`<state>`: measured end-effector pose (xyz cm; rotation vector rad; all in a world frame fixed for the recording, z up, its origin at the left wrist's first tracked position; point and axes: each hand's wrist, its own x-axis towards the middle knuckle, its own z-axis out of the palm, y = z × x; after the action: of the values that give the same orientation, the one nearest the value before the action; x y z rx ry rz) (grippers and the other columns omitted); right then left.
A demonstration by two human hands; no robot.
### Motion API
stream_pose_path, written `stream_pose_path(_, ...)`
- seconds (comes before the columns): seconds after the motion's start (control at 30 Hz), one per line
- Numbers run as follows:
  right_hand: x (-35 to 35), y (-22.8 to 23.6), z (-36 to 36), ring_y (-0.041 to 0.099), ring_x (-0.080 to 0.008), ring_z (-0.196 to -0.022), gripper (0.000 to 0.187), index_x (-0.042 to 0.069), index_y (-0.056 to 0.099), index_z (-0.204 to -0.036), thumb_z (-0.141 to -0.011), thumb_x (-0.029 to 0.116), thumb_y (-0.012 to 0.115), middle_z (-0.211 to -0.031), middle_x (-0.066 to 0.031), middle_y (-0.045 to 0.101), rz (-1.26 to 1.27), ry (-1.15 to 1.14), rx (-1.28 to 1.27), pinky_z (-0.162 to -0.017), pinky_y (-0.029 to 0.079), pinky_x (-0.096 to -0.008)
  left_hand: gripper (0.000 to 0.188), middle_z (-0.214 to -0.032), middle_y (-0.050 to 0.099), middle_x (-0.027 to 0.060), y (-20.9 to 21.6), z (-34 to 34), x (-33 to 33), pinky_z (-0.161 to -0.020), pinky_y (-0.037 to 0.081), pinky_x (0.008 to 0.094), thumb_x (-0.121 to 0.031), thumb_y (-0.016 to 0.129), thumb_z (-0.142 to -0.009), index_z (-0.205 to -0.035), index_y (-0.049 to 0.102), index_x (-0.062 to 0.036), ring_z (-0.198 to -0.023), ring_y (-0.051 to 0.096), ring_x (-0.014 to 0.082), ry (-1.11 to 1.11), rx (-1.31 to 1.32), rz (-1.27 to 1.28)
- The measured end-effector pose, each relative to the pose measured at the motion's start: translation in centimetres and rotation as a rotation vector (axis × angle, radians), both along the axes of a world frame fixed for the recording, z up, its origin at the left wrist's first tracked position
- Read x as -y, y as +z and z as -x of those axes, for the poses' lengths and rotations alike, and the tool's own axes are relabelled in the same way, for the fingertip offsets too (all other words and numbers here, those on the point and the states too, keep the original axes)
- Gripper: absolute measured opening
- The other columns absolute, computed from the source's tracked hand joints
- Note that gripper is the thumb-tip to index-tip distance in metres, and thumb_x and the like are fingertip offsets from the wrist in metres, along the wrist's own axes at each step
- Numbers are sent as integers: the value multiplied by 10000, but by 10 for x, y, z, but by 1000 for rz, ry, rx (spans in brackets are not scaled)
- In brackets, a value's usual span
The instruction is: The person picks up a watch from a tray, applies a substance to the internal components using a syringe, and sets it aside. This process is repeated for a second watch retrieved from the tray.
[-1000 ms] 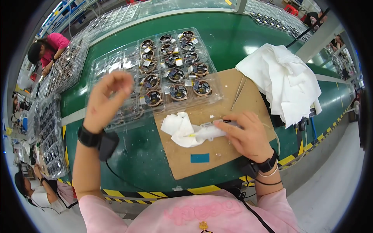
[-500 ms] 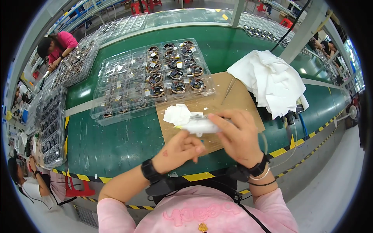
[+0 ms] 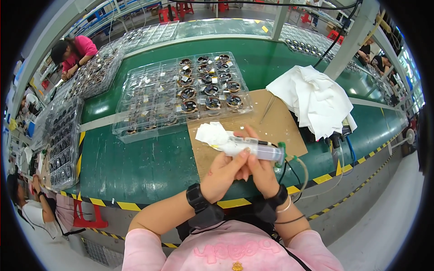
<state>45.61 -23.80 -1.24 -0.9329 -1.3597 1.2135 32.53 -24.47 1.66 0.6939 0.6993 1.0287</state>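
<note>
A dispensing syringe (image 3: 267,152) with a whitish barrel, a green collar and an air hose lies across both hands, its narrow end pointing left. My left hand (image 3: 222,175) is closed round the syringe's narrow end, with the thumb along its near side. My right hand (image 3: 262,174) grips the middle of the barrel; some of its fingers show beyond the far side. White material surrounds the narrow end, and I cannot tell whether it is wrapped tissue. Just beyond the left hand, folded white tissue (image 3: 211,133) rests on a brown cardboard sheet (image 3: 282,128).
A clear plastic tray (image 3: 135,128) holding round electronic parts stands on the green bench (image 3: 122,169). Tweezers (image 3: 267,108) lie on the cardboard. White cloths (image 3: 312,99) are heaped at right. More trays (image 3: 63,153) stand at left, and a person in pink (image 3: 83,47) bends over parts.
My right hand has moved left and nearer to me, bringing the syringe's barrel and green collar into view. My left hand has moved right and closed on the narrow end.
</note>
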Motion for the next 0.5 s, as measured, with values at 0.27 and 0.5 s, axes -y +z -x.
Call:
stream_pose_path(0.27, -59, 42, -18, 606, -137, -961, 425, 77, 477, -1217, -914, 359, 575, -1100, -106, 629, 61, 133, -324, -729, 511, -241, 107, -864, 596, 36, -1, 57, 0, -657, 449, 236, -54, 589, -883, -974, 634, -20, -695, 552, 111, 94, -788, -717)
stream_pose_path(0.5, -79, 22, -25, 586, -110, -893, 333, 86, 553, -1119, -840, 208, 689, -983, -42, 635, -37, 160, 200, -753, 493, -253, 189, -862, 586, 94, 3, 124, -95, -659, 475, 317, -28, 593, -822, -978, 681, -90, -716, 577, 215, 371, -1257, -901)
